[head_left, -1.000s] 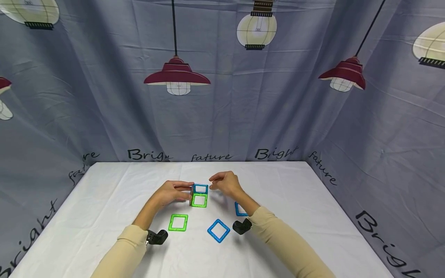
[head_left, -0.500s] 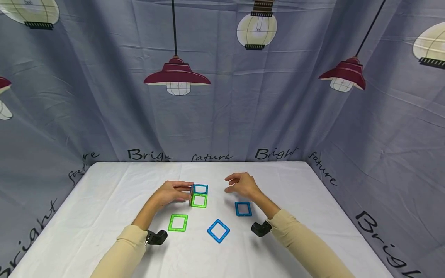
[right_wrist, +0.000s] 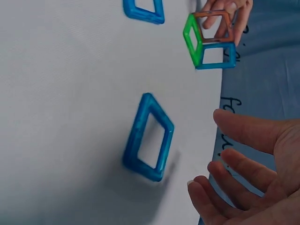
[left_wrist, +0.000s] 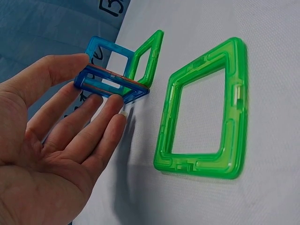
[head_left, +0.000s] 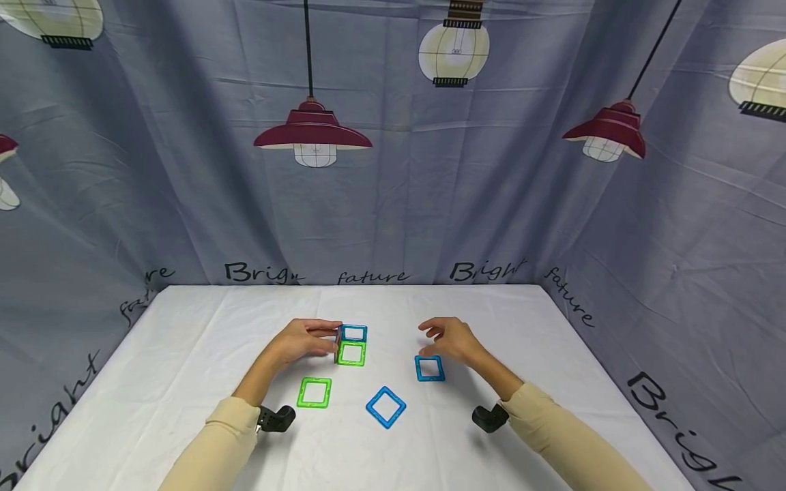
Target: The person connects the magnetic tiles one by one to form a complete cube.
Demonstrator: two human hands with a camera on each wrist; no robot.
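Note:
My left hand [head_left: 301, 341] grips the left side of a small build of magnetic tiles. An orange square tile [right_wrist: 217, 39] in the build stands upright against those fingers. Joined to it are a blue square tile [right_wrist: 219, 66] and a green square tile [head_left: 352, 363]; the left fingers hide part of the build. My right hand [head_left: 454, 339], with loosely bent fingers and nothing in them, hovers just behind and above a loose blue square tile [head_left: 431, 378]. In the right wrist view this blue tile [right_wrist: 135, 136] lies apart from the fingers.
Nearer the person, a loose green square tile [head_left: 314, 405] lies to the left and another blue square tile [head_left: 376, 418], turned like a diamond, near the middle. All rest on a white-covered table [head_left: 245, 307]. A grey printed curtain [head_left: 393, 204] hangs behind.
My right hand has moved away from the build, rightward and then down toward the loose blue tile, which its arm partly covered before. The left hand and the build stay put.

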